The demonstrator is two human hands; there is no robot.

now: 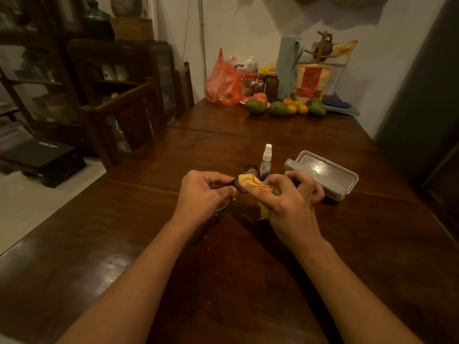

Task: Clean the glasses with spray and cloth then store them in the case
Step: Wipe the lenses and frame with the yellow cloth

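Step in hand: wiping. The spray part looks done, and this is the cloth stage, by my reading.
Left hand (206, 192): closed on the glasses (249, 171), pinching the dark frame at one side and holding it just above the worktop (248, 281).
Right hand (288, 202): fingers closed on the yellow cloth (253, 181), thumb and forefinger pressing it over the lens nearest that hand.
Glasses: held between the two hands, right in front of the person; only part of the frame shows past the cloth.
Spray bottle (266, 161): standing upright just behind the hands, cap on, nobody touching it.
Case (323, 173): grey, lying open just beyond the right hand, hollow side up and ready.
Whether the lenses are clean: too dark and too small to tell.
Next move, my call: finish rubbing both lenses, set the cloth down, fold the arms in, then lower the glasses into the open case and shut the lid. It needs a light grip on the frame, not the lenses.
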